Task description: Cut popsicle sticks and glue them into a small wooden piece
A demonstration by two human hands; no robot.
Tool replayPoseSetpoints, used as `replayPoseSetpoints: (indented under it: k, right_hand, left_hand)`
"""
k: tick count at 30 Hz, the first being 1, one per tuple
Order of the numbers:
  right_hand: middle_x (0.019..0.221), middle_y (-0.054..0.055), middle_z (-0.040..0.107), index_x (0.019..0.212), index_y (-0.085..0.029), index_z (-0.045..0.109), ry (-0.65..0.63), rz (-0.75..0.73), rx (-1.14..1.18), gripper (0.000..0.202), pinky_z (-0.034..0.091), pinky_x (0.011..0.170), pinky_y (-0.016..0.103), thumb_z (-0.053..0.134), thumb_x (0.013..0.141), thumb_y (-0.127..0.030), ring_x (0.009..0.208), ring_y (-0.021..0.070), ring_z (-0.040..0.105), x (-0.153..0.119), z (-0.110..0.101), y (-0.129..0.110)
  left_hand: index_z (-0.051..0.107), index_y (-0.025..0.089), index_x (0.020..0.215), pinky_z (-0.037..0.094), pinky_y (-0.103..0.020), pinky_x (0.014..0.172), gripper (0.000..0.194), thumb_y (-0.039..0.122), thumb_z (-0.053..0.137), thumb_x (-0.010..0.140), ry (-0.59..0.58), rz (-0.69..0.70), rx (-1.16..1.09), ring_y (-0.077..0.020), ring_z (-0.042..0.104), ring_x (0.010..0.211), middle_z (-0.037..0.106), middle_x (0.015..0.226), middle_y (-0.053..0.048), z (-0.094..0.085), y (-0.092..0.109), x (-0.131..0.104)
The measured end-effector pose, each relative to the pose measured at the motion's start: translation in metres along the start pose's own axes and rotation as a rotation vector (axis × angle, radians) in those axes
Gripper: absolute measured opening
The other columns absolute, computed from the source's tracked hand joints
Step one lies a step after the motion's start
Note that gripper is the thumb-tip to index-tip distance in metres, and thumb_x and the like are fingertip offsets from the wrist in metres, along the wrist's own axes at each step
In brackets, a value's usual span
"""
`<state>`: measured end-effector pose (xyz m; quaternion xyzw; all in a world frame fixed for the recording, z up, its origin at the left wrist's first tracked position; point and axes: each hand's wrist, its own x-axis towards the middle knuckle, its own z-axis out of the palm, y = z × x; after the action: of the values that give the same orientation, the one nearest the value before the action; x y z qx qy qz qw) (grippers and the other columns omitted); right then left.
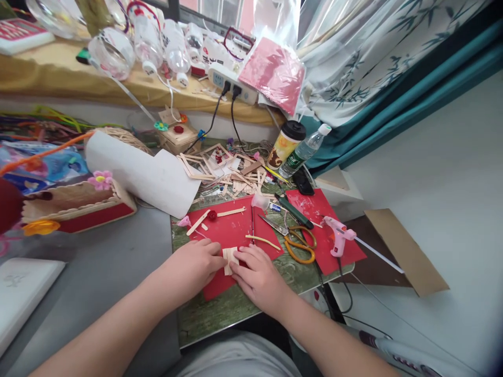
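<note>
Between my two hands lies a small panel of pale craft sticks (231,261), on a red sheet (231,230). My left hand (199,264) grips its left edge with thumb and fingers. My right hand (257,272) presses the right side, fingertips resting on the wood. Just beyond are loose craft sticks (231,211), a dark red rose (212,215) and a pink flower (184,221). A yellowish strip (263,241) lies past my right fingers, close to the orange-handled scissors (301,243).
A pink glue gun (338,235) rests on another red sheet (314,209) at right. A green utility knife (294,211) lies nearby. Behind stand a water bottle (304,152) and a lidded cup (286,144), beside a heap of sticks (243,180). A decorated wooden box (94,217) sits left.
</note>
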<state>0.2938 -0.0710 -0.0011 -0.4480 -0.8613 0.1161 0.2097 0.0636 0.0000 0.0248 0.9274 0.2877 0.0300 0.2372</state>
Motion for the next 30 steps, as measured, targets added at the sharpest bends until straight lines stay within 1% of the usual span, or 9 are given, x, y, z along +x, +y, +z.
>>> replayPoseSetpoints:
  k: [4, 9, 12, 14, 18, 20, 21, 24, 30]
  right_hand:
    - [0.128, 0.012, 0.070, 0.121, -0.022, 0.069, 0.010, -0.002, 0.003, 0.024, 0.044, 0.114, 0.054, 0.061, 0.098, -0.019, 0.126, 0.0278, 0.058, -0.001, 0.001, 0.000]
    - [0.129, 0.012, 0.070, 0.121, -0.022, 0.069, 0.013, 0.014, -0.011, 0.026, 0.042, 0.115, 0.055, 0.057, 0.099, -0.016, 0.127, 0.0270, 0.058, -0.002, 0.001, -0.004]
    - [0.130, 0.012, 0.069, 0.123, -0.022, 0.067, 0.014, 0.029, -0.009, 0.028, 0.043, 0.115, 0.055, 0.056, 0.099, -0.015, 0.126, 0.0275, 0.058, -0.002, 0.000, -0.007]
    - [0.132, 0.013, 0.067, 0.128, -0.021, 0.065, 0.012, 0.035, 0.011, 0.030, 0.043, 0.114, 0.056, 0.059, 0.098, -0.018, 0.127, 0.0290, 0.057, -0.004, -0.001, -0.009]
    - [0.138, 0.015, 0.062, 0.137, -0.018, 0.057, 0.059, 0.052, 0.013, 0.042, 0.044, 0.114, 0.058, 0.061, 0.096, -0.021, 0.130, 0.0317, 0.054, -0.013, -0.002, -0.009]
    - [0.136, 0.015, 0.063, 0.139, -0.019, 0.056, 0.074, 0.056, 0.008, 0.042, 0.045, 0.113, 0.057, 0.059, 0.097, -0.020, 0.129, 0.0313, 0.055, -0.018, -0.001, -0.009]
    - [0.135, 0.014, 0.064, 0.140, -0.019, 0.056, 0.068, 0.049, 0.011, 0.042, 0.045, 0.114, 0.056, 0.058, 0.097, -0.020, 0.127, 0.0307, 0.056, -0.019, -0.001, -0.009]
    - [0.132, 0.012, 0.067, 0.140, -0.021, 0.056, 0.039, 0.024, 0.019, 0.042, 0.043, 0.116, 0.054, 0.057, 0.098, -0.020, 0.127, 0.0291, 0.057, -0.021, 0.001, -0.010]
    - [0.133, 0.011, 0.067, 0.139, -0.020, 0.056, 0.001, 0.042, 0.018, 0.041, 0.038, 0.118, 0.055, 0.056, 0.098, -0.018, 0.129, 0.0286, 0.055, -0.018, 0.002, -0.013]
  left_hand:
    - [0.072, 0.023, 0.091, 0.039, -0.031, 0.070, 0.026, 0.013, 0.049, 0.097, 0.003, 0.001, 0.014, -0.0185, 0.053, 0.076, 0.059, 0.086, -0.005, -0.004, 0.006, 0.001]
    - [0.072, 0.022, 0.091, 0.041, -0.033, 0.074, 0.028, 0.013, 0.046, 0.099, 0.005, 0.019, 0.025, -0.0196, 0.054, 0.081, 0.060, 0.089, -0.006, -0.004, 0.009, 0.001]
    - [0.073, 0.023, 0.095, 0.043, -0.033, 0.077, 0.028, 0.013, 0.047, 0.099, 0.015, 0.027, 0.039, -0.0200, 0.054, 0.083, 0.061, 0.091, -0.006, -0.004, 0.008, 0.001]
    - [0.072, 0.024, 0.099, 0.044, -0.034, 0.080, 0.025, 0.015, 0.049, 0.098, 0.045, 0.040, 0.051, -0.0206, 0.055, 0.086, 0.062, 0.094, -0.006, -0.004, 0.007, 0.000]
    - [0.068, 0.024, 0.114, 0.044, -0.037, 0.089, 0.023, 0.019, 0.053, 0.098, 0.119, 0.078, 0.061, -0.0228, 0.056, 0.099, 0.066, 0.107, -0.007, -0.003, 0.006, -0.001]
    - [0.067, 0.025, 0.118, 0.043, -0.038, 0.092, 0.024, 0.020, 0.055, 0.098, 0.123, 0.098, 0.067, -0.0231, 0.057, 0.103, 0.068, 0.112, -0.006, -0.002, 0.006, 0.000]
    - [0.067, 0.025, 0.116, 0.043, -0.039, 0.092, 0.022, 0.020, 0.055, 0.098, 0.115, 0.104, 0.074, -0.0232, 0.057, 0.105, 0.069, 0.114, -0.005, -0.002, 0.006, 0.001]
    - [0.069, 0.024, 0.108, 0.041, -0.040, 0.092, 0.017, 0.021, 0.055, 0.099, 0.089, 0.096, 0.111, -0.0238, 0.057, 0.106, 0.070, 0.112, -0.004, -0.001, 0.009, 0.003]
    - [0.068, 0.022, 0.110, 0.040, -0.042, 0.087, 0.020, 0.017, 0.054, 0.097, 0.078, 0.038, 0.195, -0.0251, 0.059, 0.102, 0.069, 0.105, -0.008, 0.005, 0.019, 0.004]
